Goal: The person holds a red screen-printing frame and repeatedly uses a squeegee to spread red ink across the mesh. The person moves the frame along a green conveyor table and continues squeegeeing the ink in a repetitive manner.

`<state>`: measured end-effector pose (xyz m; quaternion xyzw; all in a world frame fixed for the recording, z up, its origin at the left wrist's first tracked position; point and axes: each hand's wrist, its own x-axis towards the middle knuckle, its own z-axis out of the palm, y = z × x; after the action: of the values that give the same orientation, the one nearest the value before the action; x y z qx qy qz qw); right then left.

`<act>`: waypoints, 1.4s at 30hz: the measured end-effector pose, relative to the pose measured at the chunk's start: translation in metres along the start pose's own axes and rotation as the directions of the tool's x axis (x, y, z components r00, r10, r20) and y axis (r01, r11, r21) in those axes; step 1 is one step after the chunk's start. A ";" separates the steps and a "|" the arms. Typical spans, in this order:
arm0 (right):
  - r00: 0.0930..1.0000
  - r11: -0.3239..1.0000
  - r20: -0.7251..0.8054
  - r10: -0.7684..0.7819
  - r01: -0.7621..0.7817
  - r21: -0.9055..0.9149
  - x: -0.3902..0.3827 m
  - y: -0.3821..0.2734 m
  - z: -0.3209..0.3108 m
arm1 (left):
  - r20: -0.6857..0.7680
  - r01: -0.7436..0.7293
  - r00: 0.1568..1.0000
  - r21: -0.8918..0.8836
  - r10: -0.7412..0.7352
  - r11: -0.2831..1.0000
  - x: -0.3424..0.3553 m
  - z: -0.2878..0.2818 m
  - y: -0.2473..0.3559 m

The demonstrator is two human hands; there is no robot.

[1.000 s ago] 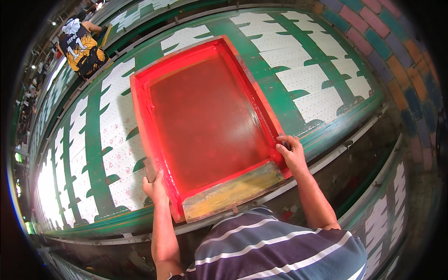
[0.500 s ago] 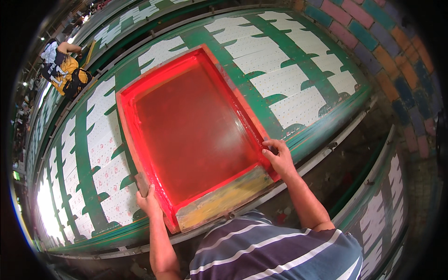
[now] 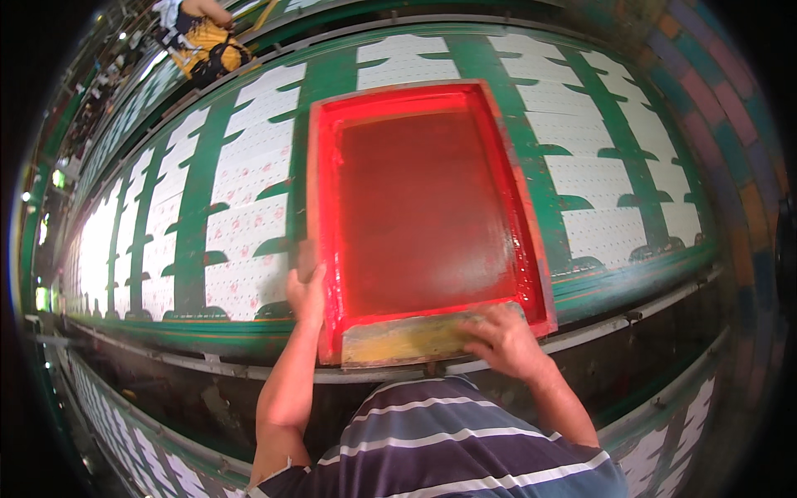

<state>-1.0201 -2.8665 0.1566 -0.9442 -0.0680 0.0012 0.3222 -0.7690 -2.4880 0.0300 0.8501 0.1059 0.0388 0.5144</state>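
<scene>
A rectangular screen-printing frame (image 3: 525, 191) with red-stained inner walls and a dark red mesh (image 3: 423, 207) lies across the green table. My left hand (image 3: 307, 295) is closed on a small brown block (image 3: 307, 259) at the frame's left side, near its front corner. A yellow-and-grey stained board (image 3: 398, 340) spans the frame's near end. Over the right part of that board is my right hand (image 3: 505, 340), fingers bent toward it. Motion blur hides whether they grip it. Wet red ink glistens along the right inner wall.
White printed pieces (image 3: 249, 183), some with pink flower patterns, lie in columns on the green table (image 3: 195, 207). A metal rail (image 3: 639, 315) runs along its near edge. Another person (image 3: 203, 37) is at the far left, by another table. A painted brick wall (image 3: 706, 108) stands at right.
My right hand has let go of the frame's right side and moved left to the near board. My left hand keeps its hold. The view has turned, so the frame looks straighter and farther right.
</scene>
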 end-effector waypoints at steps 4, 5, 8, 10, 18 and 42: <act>0.985 0.967 0.132 -0.115 0.141 -0.214 0.006 -0.035 0.026 | 0.014 0.074 0.997 -0.140 -0.073 0.987 0.002 0.000 0.000; 0.979 0.941 0.185 -0.082 0.137 -0.308 0.010 -0.041 0.029 | 0.000 0.032 0.999 -0.151 -0.032 0.988 0.002 0.001 0.001; 0.986 0.949 0.044 -0.162 0.167 -0.266 0.020 -0.051 0.033 | -0.047 -0.032 0.999 -0.123 0.027 0.992 -0.004 0.002 0.004; 0.986 0.952 -0.032 -0.166 0.152 -0.264 0.028 -0.058 0.038 | -0.081 -0.163 0.985 -0.102 0.155 0.981 -0.004 0.002 0.004; 0.959 0.919 0.251 0.131 -0.022 -0.394 0.084 -0.068 0.041 | -0.071 -0.265 0.963 -0.075 0.260 0.961 0.000 0.006 0.002; 0.996 0.877 -0.051 -0.078 0.044 -0.479 0.036 -0.074 0.087 | -0.042 -0.337 0.941 -0.233 0.337 0.912 -0.002 0.004 0.006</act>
<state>-0.9979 -2.7513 0.1339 -0.9913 -0.0850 -0.0581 0.0819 -0.7692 -2.4945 0.0337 0.7880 -0.0473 0.1396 0.5978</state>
